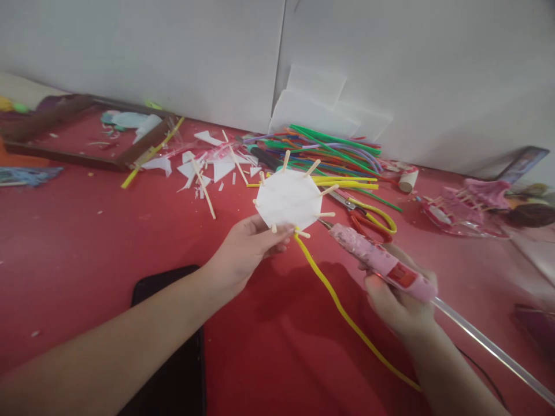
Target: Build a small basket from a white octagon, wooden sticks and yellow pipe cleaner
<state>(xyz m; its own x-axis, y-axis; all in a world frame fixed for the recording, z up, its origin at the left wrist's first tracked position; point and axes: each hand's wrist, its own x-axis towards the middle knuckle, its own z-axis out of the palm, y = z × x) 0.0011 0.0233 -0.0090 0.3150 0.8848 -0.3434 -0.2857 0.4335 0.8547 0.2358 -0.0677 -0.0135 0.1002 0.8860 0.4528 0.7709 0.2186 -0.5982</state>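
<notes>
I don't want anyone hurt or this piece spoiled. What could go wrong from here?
The nozzle of the pink glue gun is close to the left hand; if hot, it could burn skin. The yellow strand trails down to the right forearm, which might snag it and tug the white piece askew.

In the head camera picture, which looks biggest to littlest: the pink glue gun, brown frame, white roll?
1. Brown frame
2. Pink glue gun, though it's nearer the camera
3. White roll
</notes>
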